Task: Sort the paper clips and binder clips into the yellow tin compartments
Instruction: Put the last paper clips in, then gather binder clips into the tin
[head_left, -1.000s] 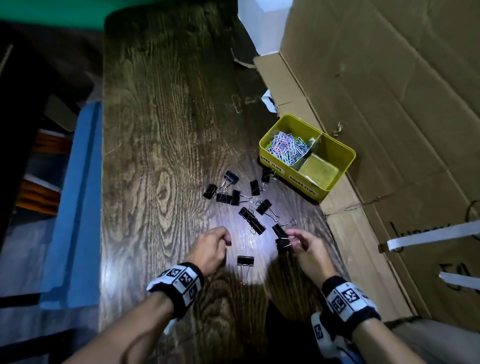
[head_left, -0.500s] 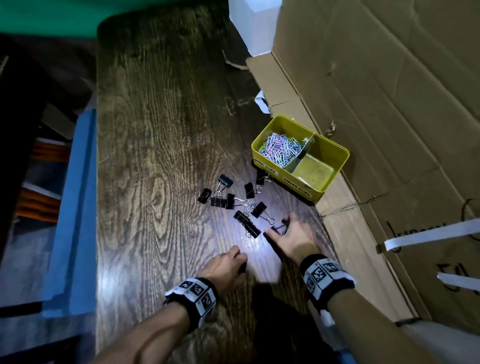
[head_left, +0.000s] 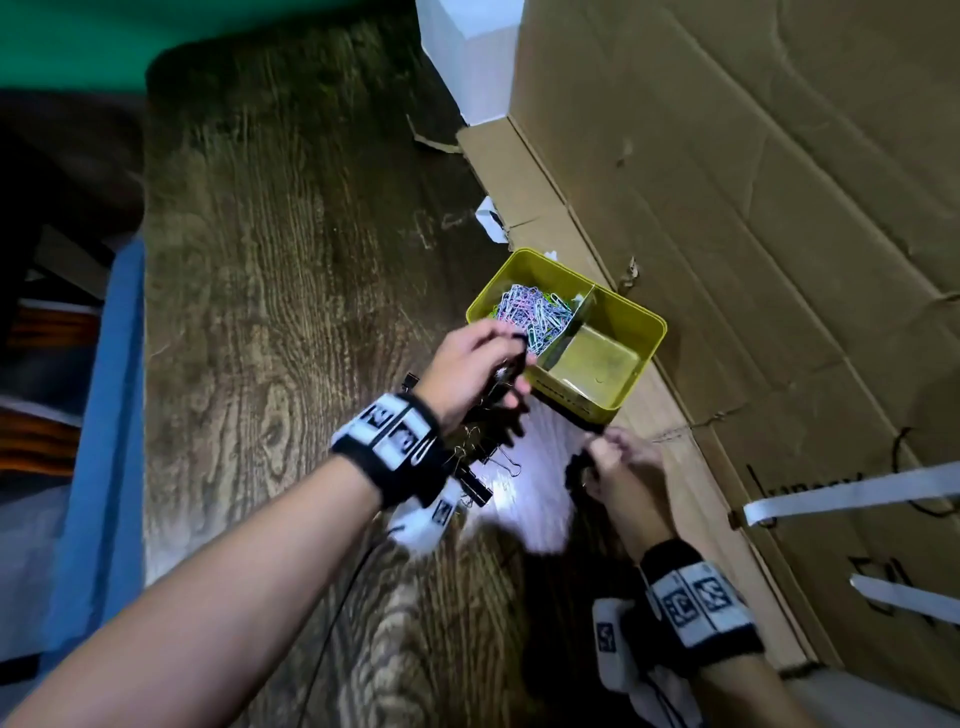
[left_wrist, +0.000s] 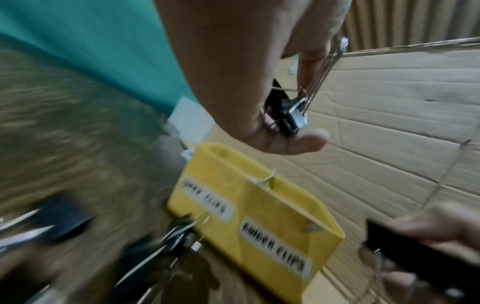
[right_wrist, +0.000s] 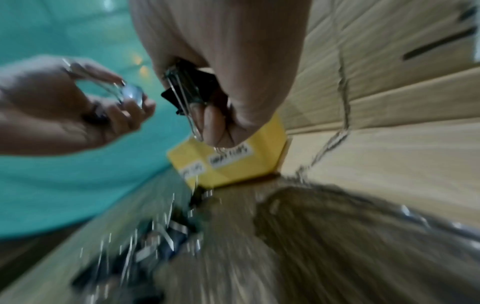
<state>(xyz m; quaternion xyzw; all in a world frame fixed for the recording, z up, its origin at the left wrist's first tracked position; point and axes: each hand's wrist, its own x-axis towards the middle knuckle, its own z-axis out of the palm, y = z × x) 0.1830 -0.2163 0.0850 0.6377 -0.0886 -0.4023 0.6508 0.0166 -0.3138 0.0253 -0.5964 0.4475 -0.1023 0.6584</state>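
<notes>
The yellow tin (head_left: 644, 358) sits against the cardboard, with coloured paper clips (head_left: 535, 312) in its far compartment and a bare near compartment (head_left: 597, 358). My left hand (head_left: 480, 364) is raised at the tin's near left corner and pinches a black binder clip (left_wrist: 293, 119) by its wire handles. Just short of the tin's front wall, my right hand (head_left: 615, 462) grips another black binder clip (right_wrist: 192, 90). Several black binder clips (head_left: 480, 486) lie on the wooden table, partly hidden under my left wrist.
A large flattened cardboard sheet (head_left: 753, 208) runs along the right side behind the tin. A white box (head_left: 467, 57) stands at the far end of the table (head_left: 260, 260). The table's left edge drops to a blue surface (head_left: 104, 415).
Both hands have lifted off the table with a binder clip each. The left hand has travelled forward to the tin's near corner, and the right hand has moved up to its front wall.
</notes>
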